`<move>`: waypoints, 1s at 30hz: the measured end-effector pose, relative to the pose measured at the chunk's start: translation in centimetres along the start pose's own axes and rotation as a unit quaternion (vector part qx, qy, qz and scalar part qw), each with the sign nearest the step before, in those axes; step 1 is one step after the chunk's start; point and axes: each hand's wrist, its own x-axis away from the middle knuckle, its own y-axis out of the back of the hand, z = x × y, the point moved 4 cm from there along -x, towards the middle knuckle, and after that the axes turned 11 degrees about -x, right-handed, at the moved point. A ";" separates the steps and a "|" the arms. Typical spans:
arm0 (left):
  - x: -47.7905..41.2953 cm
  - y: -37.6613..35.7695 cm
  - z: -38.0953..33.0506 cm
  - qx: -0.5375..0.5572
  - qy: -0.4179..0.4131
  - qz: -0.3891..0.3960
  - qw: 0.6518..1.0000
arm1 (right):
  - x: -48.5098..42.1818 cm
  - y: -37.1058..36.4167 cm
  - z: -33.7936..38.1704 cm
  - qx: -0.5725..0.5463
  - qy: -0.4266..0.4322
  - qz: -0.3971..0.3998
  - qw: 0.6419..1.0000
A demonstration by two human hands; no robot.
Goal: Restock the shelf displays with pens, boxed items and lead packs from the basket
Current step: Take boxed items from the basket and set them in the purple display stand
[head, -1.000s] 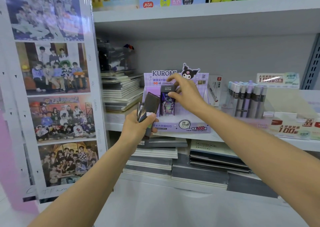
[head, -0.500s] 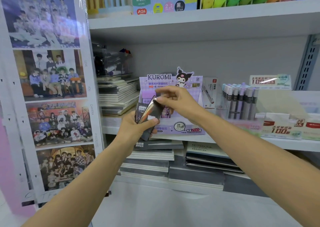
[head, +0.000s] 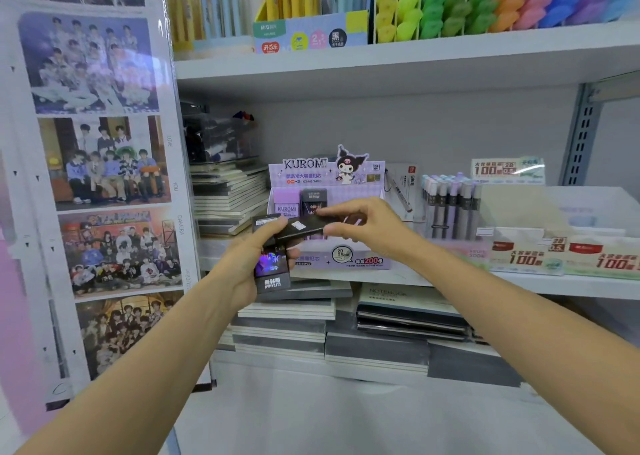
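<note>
Left hand [head: 247, 267] grips a stack of dark lead packs [head: 272, 271] upright near the shelf [head: 519, 283] – a ready supply. Right hand [head: 360, 226] pinches one pack [head: 301, 227] by its end, flat, in front of the Kuromi display box [head: 325, 177] – likely bound for it. Counts: one pinched; at least two stacked; two standing in the box, a lilac pack [head: 286, 206] and a dark pack [head: 313, 198]

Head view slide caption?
Right hand pinches a lead pack atop the left hand's stack, before the Kuromi display box.
</note>
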 end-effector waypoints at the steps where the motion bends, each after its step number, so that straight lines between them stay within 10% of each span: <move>1: 0.2 -0.3 -0.1 0.011 -0.004 0.015 1.000 | 0.3 0.1 0.0 -0.006 0.006 -0.010 1.000; 11: 0.8 -2.0 -1.1 0.023 -0.130 -0.046 0.990 | 2.2 -0.5 0.4 -0.182 -0.068 0.005 0.981; 22: 0.5 -2.6 -0.5 -0.141 -0.177 0.001 0.974 | -0.2 -0.7 2.5 -0.058 -0.015 -0.045 0.997; 30: -2.1 1.2 0.6 -0.114 -0.144 -0.035 0.982 | -3.1 3.1 1.6 -0.064 0.026 -0.256 0.964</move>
